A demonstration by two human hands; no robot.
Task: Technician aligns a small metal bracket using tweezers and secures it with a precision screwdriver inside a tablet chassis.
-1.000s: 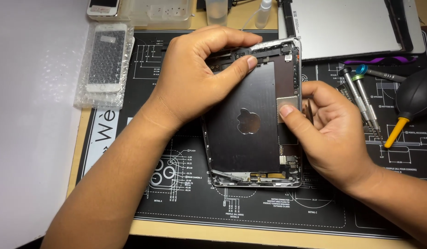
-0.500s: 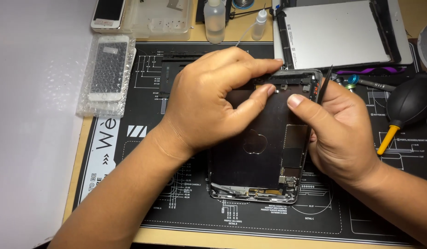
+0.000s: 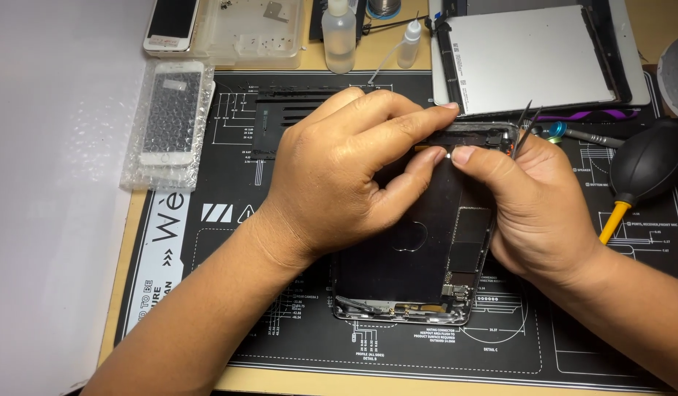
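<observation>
Head view, single frame. An opened tablet housing (image 3: 419, 271), dark inside with a circuit board strip down its right side, lies on a black printed repair mat (image 3: 229, 308) that covers most of the table; the housing sits about mid-mat, its lower end toward the near edge.

Left hand (image 3: 339, 183): laid over the upper half of the housing, fingers curled and closed, index and thumb pressing on the housing's top edge.

Right hand (image 3: 537, 213): at the upper right corner of the housing, fingers closed around a pair of tweezers (image 3: 526, 125) whose two thin ends stick up past the knuckles. Thumb tip meets the left index tip at the top edge. What lies under the fingertips is hidden.

Surroundings:
- Detached white display panel (image 3: 537, 59) near the far right corner, just beyond the hands.
- Black rubber air blower (image 3: 647, 165) with yellow nozzle at the right edge of the mat.
- Two clear dropper bottles (image 3: 339, 37) at the far edge.
- Clear parts tray (image 3: 244, 33) left of the bottles.
- Phone in bubble wrap (image 3: 167, 121) at the mat's far left corner; a second phone (image 3: 170, 22) beyond it.
</observation>
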